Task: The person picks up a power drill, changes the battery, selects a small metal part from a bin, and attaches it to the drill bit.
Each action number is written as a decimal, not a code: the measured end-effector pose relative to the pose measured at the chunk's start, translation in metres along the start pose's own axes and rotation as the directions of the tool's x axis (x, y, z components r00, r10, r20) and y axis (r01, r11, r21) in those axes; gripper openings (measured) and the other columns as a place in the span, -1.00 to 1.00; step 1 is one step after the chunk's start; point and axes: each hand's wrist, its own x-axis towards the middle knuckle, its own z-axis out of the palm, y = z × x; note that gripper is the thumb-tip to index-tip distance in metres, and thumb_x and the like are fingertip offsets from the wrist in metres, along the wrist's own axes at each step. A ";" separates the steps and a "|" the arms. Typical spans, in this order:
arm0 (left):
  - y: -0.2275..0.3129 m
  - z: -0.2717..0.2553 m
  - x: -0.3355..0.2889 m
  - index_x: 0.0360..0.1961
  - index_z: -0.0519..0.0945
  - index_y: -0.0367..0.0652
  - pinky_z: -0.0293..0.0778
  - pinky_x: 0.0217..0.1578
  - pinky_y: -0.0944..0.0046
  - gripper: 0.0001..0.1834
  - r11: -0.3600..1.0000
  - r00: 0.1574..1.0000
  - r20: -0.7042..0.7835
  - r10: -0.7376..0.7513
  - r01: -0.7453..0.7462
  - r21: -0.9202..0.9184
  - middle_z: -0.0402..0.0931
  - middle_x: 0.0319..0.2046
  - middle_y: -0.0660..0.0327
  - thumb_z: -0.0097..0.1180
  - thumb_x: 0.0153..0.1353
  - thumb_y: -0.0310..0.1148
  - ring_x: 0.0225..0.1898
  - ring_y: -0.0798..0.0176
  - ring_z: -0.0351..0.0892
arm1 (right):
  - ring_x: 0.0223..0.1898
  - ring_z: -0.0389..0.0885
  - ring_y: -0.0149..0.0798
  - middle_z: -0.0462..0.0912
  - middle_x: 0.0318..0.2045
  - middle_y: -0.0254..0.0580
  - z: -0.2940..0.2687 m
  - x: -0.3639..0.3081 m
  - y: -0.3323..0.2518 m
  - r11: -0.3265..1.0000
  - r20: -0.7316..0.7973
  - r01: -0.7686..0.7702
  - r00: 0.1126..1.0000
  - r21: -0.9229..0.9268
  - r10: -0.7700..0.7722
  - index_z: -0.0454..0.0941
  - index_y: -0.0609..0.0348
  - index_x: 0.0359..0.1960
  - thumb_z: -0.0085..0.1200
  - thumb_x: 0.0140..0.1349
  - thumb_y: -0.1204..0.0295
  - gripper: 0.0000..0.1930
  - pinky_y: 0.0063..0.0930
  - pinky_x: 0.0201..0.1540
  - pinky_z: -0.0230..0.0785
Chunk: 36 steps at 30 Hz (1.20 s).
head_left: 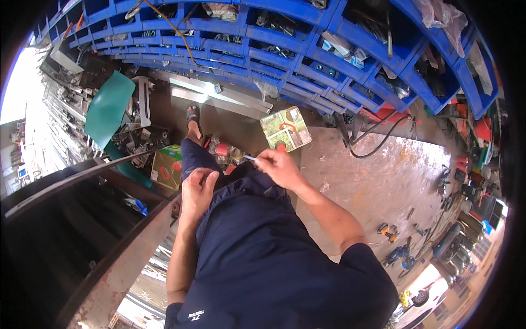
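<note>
My right hand (280, 169) is in front of my waist, its thumb and fingers pinched on a short, thin white stick (249, 157). What kind of stick it is, I cannot make out. Lower and to the left, my left hand (198, 190) hangs beside my dark shorts (198, 156) with its fingers curled in. Anything inside those fingers is hidden. Beyond my right hand a green and white carton (272, 127) with a red handle rests on the floor. Nearer my left hand is a similar carton (163, 171), and red and clear items (223, 149) lie by my leg.
Blue parts bins (268, 52) full of small hardware rise ahead. Metal lengths (224, 97) lie below them. A dark-topped bench (71, 241) is close on my left, a green sheet (109, 107) beyond it. A black cable (372, 151) loops at right; a yellow power tool (388, 232) lies on the floor.
</note>
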 end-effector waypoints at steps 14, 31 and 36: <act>-0.207 -0.010 0.283 -0.36 0.60 -0.19 0.57 -0.19 -0.18 -0.72 0.865 0.900 0.412 0.142 -0.316 0.391 0.65 -0.35 -0.14 0.14 0.33 -0.17 -0.24 -0.32 0.65 | -0.37 0.58 -0.52 0.66 -0.39 -0.35 0.003 0.141 -0.031 0.876 -0.708 0.211 0.681 0.435 0.187 0.66 0.31 -0.14 0.19 0.41 0.42 -0.83 -0.56 -0.26 0.43; -0.385 0.071 0.283 -0.07 0.68 -0.01 0.28 0.28 -0.12 -0.75 0.685 0.880 0.440 0.182 -0.434 0.585 0.60 0.03 0.26 0.14 0.25 -0.27 0.19 0.03 0.47 | -0.50 0.64 -0.45 0.65 -0.50 -0.28 -0.091 0.244 -0.089 0.885 -0.940 0.465 0.311 0.023 -0.139 0.62 0.28 0.08 0.15 0.45 0.34 -0.70 -0.56 -0.43 0.47; -0.385 0.091 0.282 0.03 0.70 0.10 0.23 0.28 -0.14 -0.69 0.575 0.840 0.536 0.081 -0.479 0.664 0.58 0.03 0.28 0.09 0.32 -0.17 0.21 0.07 0.43 | -0.38 0.67 -0.25 0.71 -0.36 -0.19 -0.093 0.242 -0.094 0.799 -0.771 0.108 0.214 -0.591 -0.600 0.62 0.20 0.04 0.25 0.30 0.42 -0.71 -0.42 -0.18 0.49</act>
